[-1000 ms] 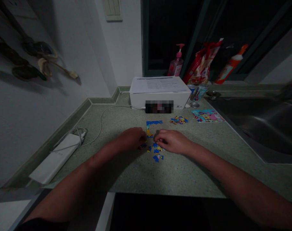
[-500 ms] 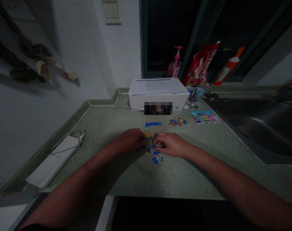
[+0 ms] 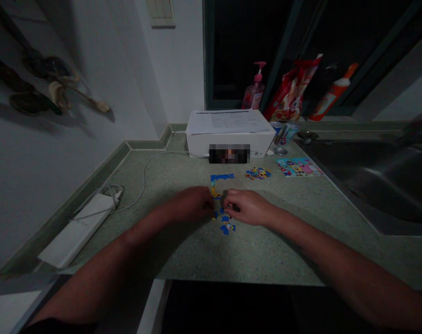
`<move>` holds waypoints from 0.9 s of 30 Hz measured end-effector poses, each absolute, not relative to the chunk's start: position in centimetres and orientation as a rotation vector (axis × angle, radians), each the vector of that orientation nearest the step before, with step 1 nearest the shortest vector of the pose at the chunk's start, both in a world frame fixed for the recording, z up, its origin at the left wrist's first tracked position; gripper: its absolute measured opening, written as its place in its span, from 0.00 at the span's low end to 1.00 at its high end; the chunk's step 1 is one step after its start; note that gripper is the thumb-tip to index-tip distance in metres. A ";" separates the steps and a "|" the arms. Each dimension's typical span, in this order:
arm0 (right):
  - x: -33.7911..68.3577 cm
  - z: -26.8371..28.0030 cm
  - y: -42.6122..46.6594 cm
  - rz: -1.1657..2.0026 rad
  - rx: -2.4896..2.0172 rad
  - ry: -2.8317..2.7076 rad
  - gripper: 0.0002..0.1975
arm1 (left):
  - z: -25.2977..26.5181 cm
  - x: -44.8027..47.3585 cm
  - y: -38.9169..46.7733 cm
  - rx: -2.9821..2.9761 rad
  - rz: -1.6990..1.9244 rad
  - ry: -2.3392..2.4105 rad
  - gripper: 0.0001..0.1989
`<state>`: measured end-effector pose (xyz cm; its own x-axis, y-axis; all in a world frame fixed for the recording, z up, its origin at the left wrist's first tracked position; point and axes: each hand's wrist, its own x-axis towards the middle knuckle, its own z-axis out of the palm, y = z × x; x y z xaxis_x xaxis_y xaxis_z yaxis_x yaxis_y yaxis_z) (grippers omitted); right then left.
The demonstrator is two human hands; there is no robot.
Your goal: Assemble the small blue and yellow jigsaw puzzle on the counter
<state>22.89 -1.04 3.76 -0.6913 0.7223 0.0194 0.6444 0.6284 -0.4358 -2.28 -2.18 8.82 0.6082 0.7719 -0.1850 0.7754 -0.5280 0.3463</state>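
Between my hands lie loose blue and yellow jigsaw puzzle pieces (image 3: 226, 227) on the speckled green counter (image 3: 197, 257). Just beyond them is a joined corner of the puzzle (image 3: 222, 176), blue along the top and yellow down its left side. My left hand (image 3: 198, 203) is curled at the lower left of that corner, its fingertips together; whatever they pinch is hidden. My right hand (image 3: 247, 207) rests to the right of the loose pieces, thumb and forefinger bent toward each other over them. Any piece in its grip is too small to make out.
A heap of puzzle pieces (image 3: 258, 173) and a colourful picture sheet (image 3: 299, 167) lie toward the back right. Behind stands a white box (image 3: 231, 123) with paper on top. A white power strip (image 3: 80, 229) with a cable lies left; a sink (image 3: 374, 185) is right.
My left hand has moved slightly right, closer to the loose pieces and my right hand. My right hand has barely shifted. The whole view has tilted a little.
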 end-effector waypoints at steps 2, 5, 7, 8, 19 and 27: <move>22.9 3.6 -0.9 0.574 -1.109 -2.660 0.05 | 8.8 -2.2 -2.5 2.455 0.045 1.083 0.11; 23.0 3.5 -0.8 0.559 -1.085 -2.664 0.05 | 8.5 -2.1 -2.8 2.479 0.040 1.046 0.11; 23.1 3.4 -0.8 0.569 -1.074 -2.659 0.05 | 8.4 -2.0 -2.8 2.502 0.011 1.058 0.12; 23.1 3.4 -0.8 0.576 -1.066 -2.654 0.05 | 8.3 -2.0 -2.8 2.512 0.001 1.061 0.12; 23.3 3.1 -0.4 0.544 -1.073 -2.623 0.05 | 8.9 -2.1 -2.8 2.310 -0.020 1.197 0.16; 23.4 3.4 -0.3 0.502 -1.139 -2.626 0.08 | 7.4 -2.2 -1.6 2.222 0.044 1.079 0.13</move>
<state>23.39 -0.26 3.44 -0.6697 0.7386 0.0770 0.6581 0.6383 -0.3994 -2.25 -1.63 7.35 0.6596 0.7113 -0.2429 0.6892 -0.4435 0.5730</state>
